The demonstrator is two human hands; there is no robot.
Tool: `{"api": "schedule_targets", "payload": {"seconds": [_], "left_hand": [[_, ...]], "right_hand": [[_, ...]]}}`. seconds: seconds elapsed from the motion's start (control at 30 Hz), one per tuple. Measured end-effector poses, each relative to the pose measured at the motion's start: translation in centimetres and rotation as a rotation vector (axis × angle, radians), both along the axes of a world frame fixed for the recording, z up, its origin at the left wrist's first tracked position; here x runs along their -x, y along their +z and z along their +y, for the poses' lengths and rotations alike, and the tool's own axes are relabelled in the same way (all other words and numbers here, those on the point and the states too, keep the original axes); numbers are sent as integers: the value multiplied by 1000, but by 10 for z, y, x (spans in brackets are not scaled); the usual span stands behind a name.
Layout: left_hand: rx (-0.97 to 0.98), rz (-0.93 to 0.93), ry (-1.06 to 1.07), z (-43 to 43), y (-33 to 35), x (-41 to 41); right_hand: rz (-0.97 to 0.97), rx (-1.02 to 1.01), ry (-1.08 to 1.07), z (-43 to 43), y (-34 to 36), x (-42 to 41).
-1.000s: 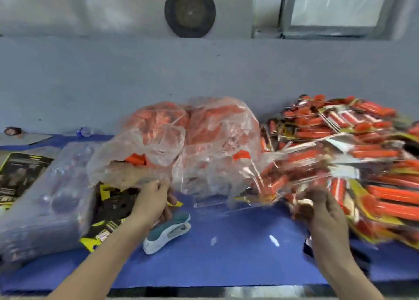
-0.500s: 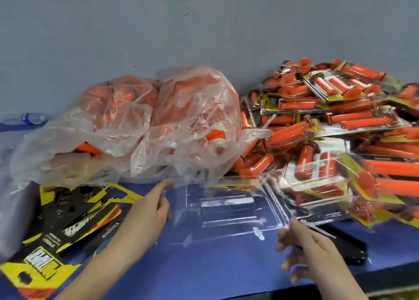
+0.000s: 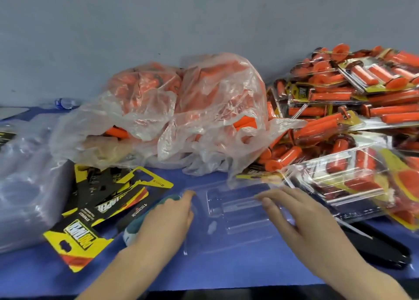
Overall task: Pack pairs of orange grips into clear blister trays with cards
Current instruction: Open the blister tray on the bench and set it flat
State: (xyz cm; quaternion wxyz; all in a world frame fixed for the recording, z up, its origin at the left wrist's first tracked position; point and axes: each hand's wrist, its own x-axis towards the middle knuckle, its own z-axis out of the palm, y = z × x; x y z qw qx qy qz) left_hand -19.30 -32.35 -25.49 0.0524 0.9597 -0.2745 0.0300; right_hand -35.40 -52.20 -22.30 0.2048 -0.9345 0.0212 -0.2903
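Empty clear plastic blister tray (image 3: 235, 215) lies on the blue tabletop (image 3: 226, 270); my right hand (image 3: 301, 218) rests flat on it, left hand (image 3: 167, 218) touches its rim, grasp unclear. I fear it sliding under the crinkled bag of orange grips (image 3: 204, 109)

The left hand (image 3: 169, 218) and right hand (image 3: 301, 215) are bare, as are both forearms.

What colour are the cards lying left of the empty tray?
The cards are black and yellow, seen in head view.
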Motion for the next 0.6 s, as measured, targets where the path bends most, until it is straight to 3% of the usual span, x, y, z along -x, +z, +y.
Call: {"api": "schedule_targets", "payload": {"seconds": [0.17, 0.4, 0.6], "left_hand": [[46, 17, -20, 5, -1, -1], [102, -2, -78, 12, 0, 3], [200, -161, -2, 36, 20, -19]], "right_hand": [[202, 300, -44, 2, -22, -45], [195, 400, -130, 3, -37, -42], [211, 415, -82, 1, -37, -26]]}}
